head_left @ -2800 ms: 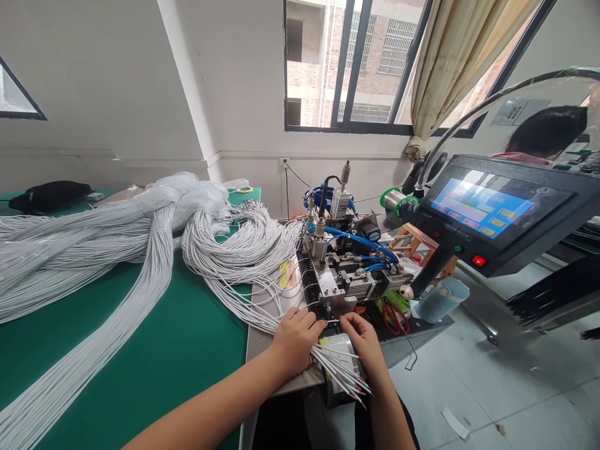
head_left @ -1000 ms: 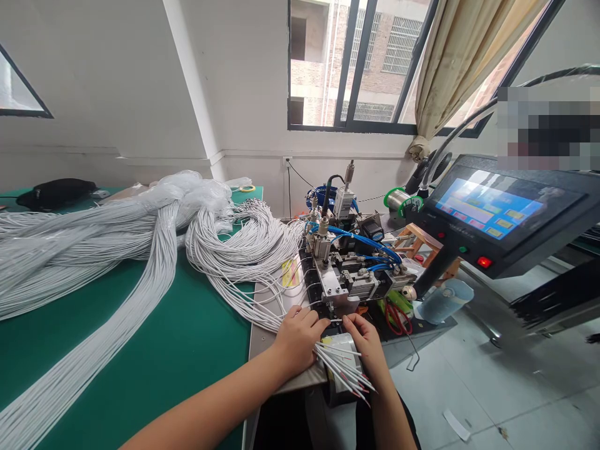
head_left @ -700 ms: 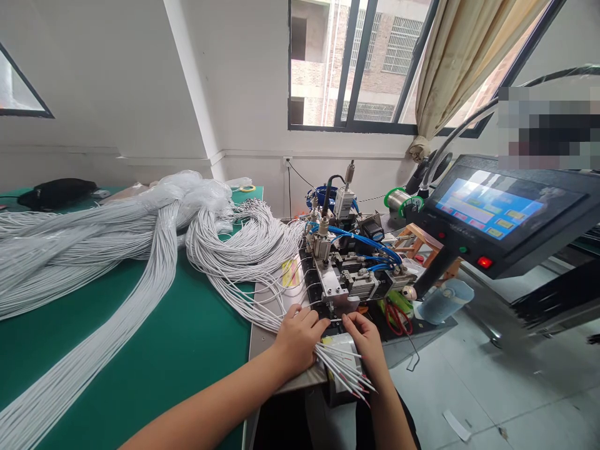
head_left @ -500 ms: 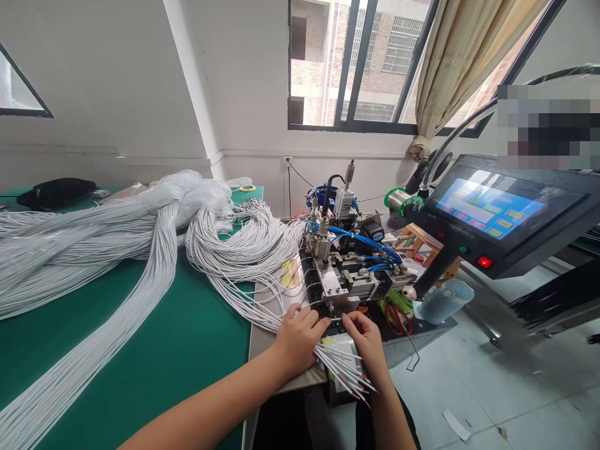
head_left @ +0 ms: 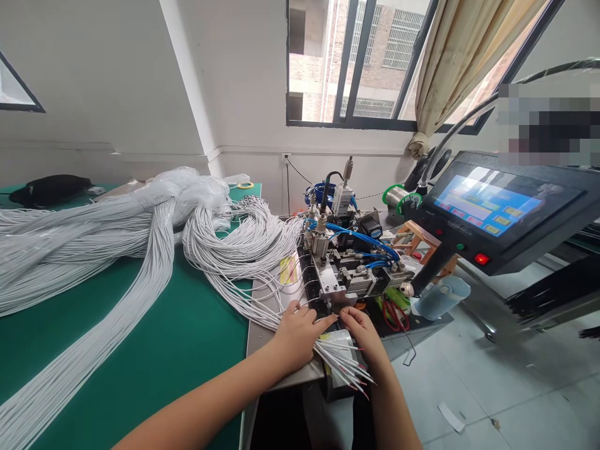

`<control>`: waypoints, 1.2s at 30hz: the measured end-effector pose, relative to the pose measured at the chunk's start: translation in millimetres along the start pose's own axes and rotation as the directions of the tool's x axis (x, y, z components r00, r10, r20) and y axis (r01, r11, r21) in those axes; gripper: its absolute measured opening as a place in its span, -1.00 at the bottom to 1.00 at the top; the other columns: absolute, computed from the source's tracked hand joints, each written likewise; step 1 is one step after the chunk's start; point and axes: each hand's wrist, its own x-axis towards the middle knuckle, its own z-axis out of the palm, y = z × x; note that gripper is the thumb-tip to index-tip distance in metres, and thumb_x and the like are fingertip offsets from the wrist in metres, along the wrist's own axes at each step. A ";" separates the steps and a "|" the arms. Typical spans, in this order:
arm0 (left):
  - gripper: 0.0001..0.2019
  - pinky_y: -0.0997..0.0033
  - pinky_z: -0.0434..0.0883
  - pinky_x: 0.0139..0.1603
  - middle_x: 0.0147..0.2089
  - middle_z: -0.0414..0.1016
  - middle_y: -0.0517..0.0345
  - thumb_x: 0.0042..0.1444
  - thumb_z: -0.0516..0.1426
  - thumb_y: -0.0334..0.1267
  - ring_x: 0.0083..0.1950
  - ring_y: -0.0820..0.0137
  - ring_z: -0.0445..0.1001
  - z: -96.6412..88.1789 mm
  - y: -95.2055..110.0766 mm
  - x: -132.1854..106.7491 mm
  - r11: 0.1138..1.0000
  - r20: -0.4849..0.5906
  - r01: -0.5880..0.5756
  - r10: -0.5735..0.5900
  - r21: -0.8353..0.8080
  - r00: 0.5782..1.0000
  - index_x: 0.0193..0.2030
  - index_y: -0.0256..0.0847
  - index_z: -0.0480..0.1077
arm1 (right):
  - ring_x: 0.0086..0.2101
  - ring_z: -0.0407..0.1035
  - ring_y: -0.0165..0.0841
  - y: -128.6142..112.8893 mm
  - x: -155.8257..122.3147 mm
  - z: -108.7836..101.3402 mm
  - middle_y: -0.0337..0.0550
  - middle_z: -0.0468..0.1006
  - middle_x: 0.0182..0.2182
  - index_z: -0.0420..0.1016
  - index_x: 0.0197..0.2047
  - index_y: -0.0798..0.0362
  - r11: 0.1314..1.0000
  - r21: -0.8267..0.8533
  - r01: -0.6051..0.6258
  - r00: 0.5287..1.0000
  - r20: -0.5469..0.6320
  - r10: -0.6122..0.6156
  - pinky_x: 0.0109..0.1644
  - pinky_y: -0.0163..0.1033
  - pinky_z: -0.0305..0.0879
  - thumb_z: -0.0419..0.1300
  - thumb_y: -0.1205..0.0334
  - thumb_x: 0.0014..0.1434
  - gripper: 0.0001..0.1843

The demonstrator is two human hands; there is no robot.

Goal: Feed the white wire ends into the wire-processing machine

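Note:
My left hand lies curled on the metal plate, closed over a fan of thin white wires whose red-tipped ends stick out toward me. Its forefinger points at the mouth of the small machine. My right hand pinches a single wire end at that same mouth, fingertips nearly touching those of the left hand. The wires run back into a looped white bundle on the green mat.
Large white cable bundles cover the mat's left side. A tilted touchscreen console stands at the right, with red-handled scissors and a pale blue cup near it. Another person sits behind the console.
Both hands stay at the machine's mouth. The left forefinger now stretches out further toward the right hand's fingertips. The view has shifted slightly.

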 end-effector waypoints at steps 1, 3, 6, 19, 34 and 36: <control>-0.32 0.04 0.19 0.07 -0.17 0.42 0.08 0.00 0.13 -0.36 -0.16 0.24 0.39 -0.9 0.3 0.5 1.000 0.010 -0.002 0.002 0.007 1.000 0.30 0.06 0.10 | -0.58 -0.02 -0.46 1.2 0.7 0.6 -0.37 0.13 -0.63 0.27 -0.55 0.05 1.000 0.018 0.000 1.000 -0.002 0.000 -0.52 -0.35 -0.07 0.23 -0.11 0.01 -0.59; -0.32 0.02 0.21 0.05 -0.16 0.42 0.07 0.01 0.12 -0.35 -0.16 0.23 0.40 -3.1 1.0 1.7 1.000 0.025 -0.002 0.002 0.018 1.000 0.31 0.07 0.08 | -0.59 -0.03 -0.47 3.7 1.3 2.1 -0.38 0.11 -0.64 0.26 -0.55 0.04 0.998 0.066 -0.012 1.000 -0.008 0.012 -0.52 -0.35 -0.08 0.24 -0.08 0.00 -0.60; -0.31 0.02 0.22 0.04 -0.16 0.43 0.06 0.01 0.13 -0.36 -0.16 0.21 0.41 -6.8 2.6 3.7 0.999 0.041 -0.004 0.002 0.032 0.999 0.31 0.06 0.08 | -0.61 -0.07 -0.49 7.3 1.0 4.0 -0.40 0.09 -0.64 0.24 -0.55 0.03 0.989 0.137 -0.061 0.998 -0.017 0.064 -0.55 -0.35 -0.11 0.25 -0.07 -0.02 -0.61; -0.58 0.13 0.21 0.00 -0.07 0.44 -0.01 0.05 0.10 -0.36 -0.06 0.21 0.36 4.3 -3.6 -7.5 1.000 -0.215 0.005 -0.007 -0.010 0.977 0.09 -0.14 0.39 | -0.57 0.10 -0.43 8.3 -14.1 -0.4 -0.32 0.25 -0.61 0.36 -0.53 0.07 0.998 0.058 0.007 0.993 -0.121 0.000 -0.50 -0.32 0.02 0.29 -0.18 -0.03 -0.53; -0.64 0.05 0.12 0.13 0.10 0.45 0.00 0.07 0.10 -0.35 0.09 0.16 0.34 6.8 0.3 -12.0 0.998 -0.310 0.053 -0.045 0.018 0.950 0.04 -0.21 0.42 | -0.45 0.25 -0.37 -44.8 -84.3 -29.5 -0.21 0.44 -0.47 0.50 -0.31 0.09 0.948 -0.307 0.082 0.980 0.198 -0.021 -0.41 -0.31 0.11 0.20 -0.02 0.19 -0.69; -0.65 0.03 0.11 0.14 0.16 0.41 -0.03 0.08 0.10 -0.32 0.13 0.13 0.32 7.5 1.5 -11.0 0.992 -0.344 0.120 -0.103 0.029 0.933 0.04 -0.24 0.42 | -0.47 0.24 -0.38 -45.7 -83.4 -23.8 -0.22 0.44 -0.48 0.49 -0.36 0.09 0.929 -0.355 0.106 0.984 0.175 -0.046 -0.43 -0.31 0.11 0.20 -0.01 0.19 -0.69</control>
